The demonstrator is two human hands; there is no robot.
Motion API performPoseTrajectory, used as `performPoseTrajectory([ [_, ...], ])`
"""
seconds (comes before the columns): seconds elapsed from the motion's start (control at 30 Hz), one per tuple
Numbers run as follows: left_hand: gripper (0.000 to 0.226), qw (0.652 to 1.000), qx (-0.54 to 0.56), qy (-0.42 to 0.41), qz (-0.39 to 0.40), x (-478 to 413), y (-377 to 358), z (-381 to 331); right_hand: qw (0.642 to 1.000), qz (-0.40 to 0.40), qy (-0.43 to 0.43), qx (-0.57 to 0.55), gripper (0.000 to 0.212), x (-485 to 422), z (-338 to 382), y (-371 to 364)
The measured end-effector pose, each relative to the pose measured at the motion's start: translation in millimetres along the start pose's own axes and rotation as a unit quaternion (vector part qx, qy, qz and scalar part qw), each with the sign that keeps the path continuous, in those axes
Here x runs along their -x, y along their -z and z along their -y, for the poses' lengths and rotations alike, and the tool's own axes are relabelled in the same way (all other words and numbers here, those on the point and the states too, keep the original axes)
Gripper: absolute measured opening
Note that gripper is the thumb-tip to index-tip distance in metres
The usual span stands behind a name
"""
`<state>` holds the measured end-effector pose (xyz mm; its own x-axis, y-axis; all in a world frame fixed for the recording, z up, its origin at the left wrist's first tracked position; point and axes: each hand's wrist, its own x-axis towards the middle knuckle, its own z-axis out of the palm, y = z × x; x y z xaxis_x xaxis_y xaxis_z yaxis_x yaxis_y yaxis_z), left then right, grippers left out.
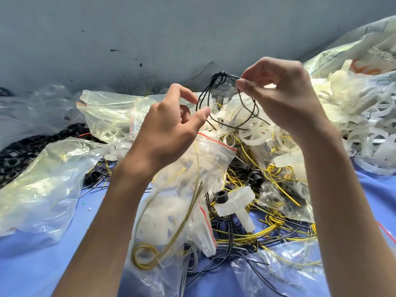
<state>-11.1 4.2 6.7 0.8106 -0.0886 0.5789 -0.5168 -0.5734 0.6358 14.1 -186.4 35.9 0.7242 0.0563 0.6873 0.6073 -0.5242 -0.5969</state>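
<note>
A thin black wire [216, 82], knotted at its top, hangs in loops above the heap. My right hand [282, 93] pinches the wire between thumb and forefinger just right of the knot. My left hand [171, 129] is raised lower left of the knot, with thumb and forefinger tips on either side of the wire's left strands; whether they grip them I cannot tell. The lower loop of the wire [233, 123] dangles over a white plastic wheel-shaped part [255, 133].
Clear zip bags [205, 159] with red seals, yellow and black wires [272, 224], a white T-shaped plastic piece [237, 206] and black ring parts [19, 155] litter the blue table [32, 264]. White plastic parts [364, 116] pile at right. A grey wall [150, 28] stands behind.
</note>
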Motion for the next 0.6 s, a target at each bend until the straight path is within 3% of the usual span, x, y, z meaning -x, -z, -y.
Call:
performPoseTrajectory([
  [0.1,0.020,1.000,0.007,0.010,-0.015,-0.6,-0.7,-0.4,1.000,-0.006,0.009,0.003,0.006,0.2,-0.1,0.5],
  [0.27,0.016,1.000,-0.010,0.006,-0.015,-0.5,-2.1,-0.9,0.997,0.050,0.026,-0.050,0.007,2.7,3.6,-3.1],
  [0.37,0.031,0.999,-0.033,-0.011,-0.005,0.7,-3.7,-2.2,0.992,0.081,0.037,-0.092,0.008,3.9,7.1,-4.5],
  [0.6,0.019,0.997,0.071,-0.004,0.004,0.6,-0.9,-2.8,0.949,0.213,0.027,-0.228,0.007,8.0,10.2,-3.3],
])
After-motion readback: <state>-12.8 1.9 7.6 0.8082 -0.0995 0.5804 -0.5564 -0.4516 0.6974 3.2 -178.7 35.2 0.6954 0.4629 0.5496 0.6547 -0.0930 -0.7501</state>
